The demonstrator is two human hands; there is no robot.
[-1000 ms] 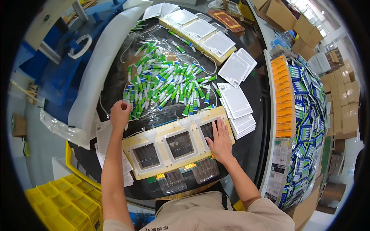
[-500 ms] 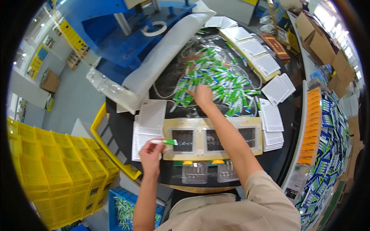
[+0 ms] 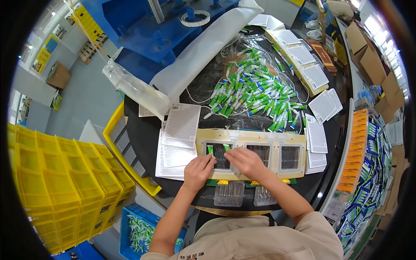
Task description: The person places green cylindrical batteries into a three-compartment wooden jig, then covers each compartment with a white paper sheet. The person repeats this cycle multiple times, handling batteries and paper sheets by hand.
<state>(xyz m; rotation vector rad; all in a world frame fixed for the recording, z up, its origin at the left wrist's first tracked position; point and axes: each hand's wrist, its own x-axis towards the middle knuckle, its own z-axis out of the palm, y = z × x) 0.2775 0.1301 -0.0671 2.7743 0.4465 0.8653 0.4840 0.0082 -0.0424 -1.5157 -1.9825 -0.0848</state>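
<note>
My left hand (image 3: 199,171) pinches a small green-and-white tube (image 3: 210,150) at the left window of a cream frame (image 3: 274,159). Close beside it, my right hand (image 3: 248,163) grips a second green tube (image 3: 226,147) over the same window. Both tubes point away from me, and the fingers hide their near ends. Three dark rectangular windows run along the frame. Beyond it lies a loose pile of green, white and blue tubes (image 3: 260,89). Clear plastic blisters (image 3: 229,193) rest at the frame's near edge, partly under my right forearm.
White cards (image 3: 180,130) lie left of the frame, with more card stacks (image 3: 317,134) on the right. A blue machine (image 3: 143,47) stands at the far left. Yellow crates (image 3: 65,186) and a blue bin (image 3: 125,238) of tubes flank me. Packed goods (image 3: 368,173) fill the right side.
My right hand has come back from the pile to the frame with a tube. My left hand has moved right, bringing its tube to the left window. The view has shifted slightly.
</note>
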